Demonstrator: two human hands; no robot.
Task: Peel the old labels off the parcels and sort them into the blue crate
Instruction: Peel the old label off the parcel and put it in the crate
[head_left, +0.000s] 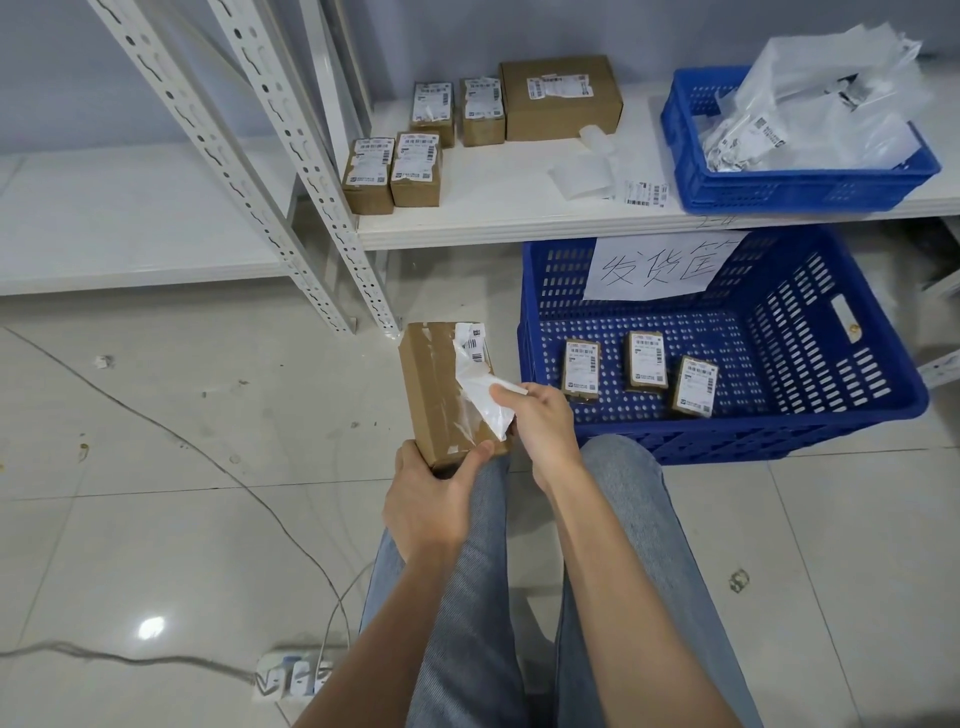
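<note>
Label half off, parcel in hand.
Left hand (423, 499) grips parcel (441, 395) at frame centre; right hand (540, 421) pinches the lifted label (480, 384). Blue crate (779, 436) just right holds three small parcels (645, 361).

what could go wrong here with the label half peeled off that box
1. The label is still stuck near the box's far end while the right hand pulls its loose end; it might tear and leave a piece behind.
2. The left hand grips only the near end of the box, so a hard pull could twist it loose.
3. The sticky label may cling to the fingers afterwards.
</note>
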